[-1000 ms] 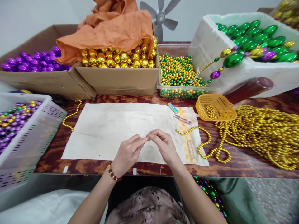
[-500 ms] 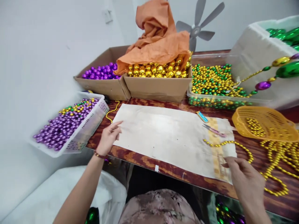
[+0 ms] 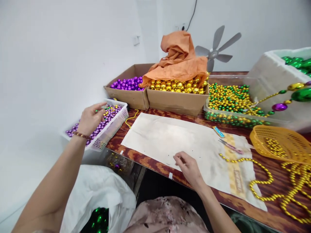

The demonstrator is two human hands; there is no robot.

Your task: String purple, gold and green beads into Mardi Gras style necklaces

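1. We have the left hand [image 3: 91, 119] at far left, above the white basket [image 3: 111, 130] of small purple beads [image 3: 114, 113]; a bead bracelet [image 3: 82, 135] circles the wrist. Its grip is loosely curved; we cannot tell whether it touches or holds a bead.
2. Our right hand [image 3: 189, 166] is over the near edge of the white cloth [image 3: 160, 132], fingers bent and gathered. Grip looks narrow; we cannot tell whether anything sits in it.
3. The basket stands at the left end of the table [image 3: 116, 137], with gold and green beads among the purple toward its far end.
4. On the right part of the cloth we note pink-handled snips [image 3: 230, 146], a blue packet [image 3: 218, 131] just beyond them, and a gold bead string [image 3: 243, 159] trailing off rightward.
5. Farther right, an orange plastic basket [image 3: 291, 142] holds small gold beads [image 3: 274, 147].
6. Far side, left to right: a box of purple balls [image 3: 128, 84], a box of gold balls [image 3: 179, 86] partly under orange fabric [image 3: 179, 66], a clear tub [image 3: 233, 118] of gold and green beads, and a white foam box [image 3: 262, 74] with green ovals.
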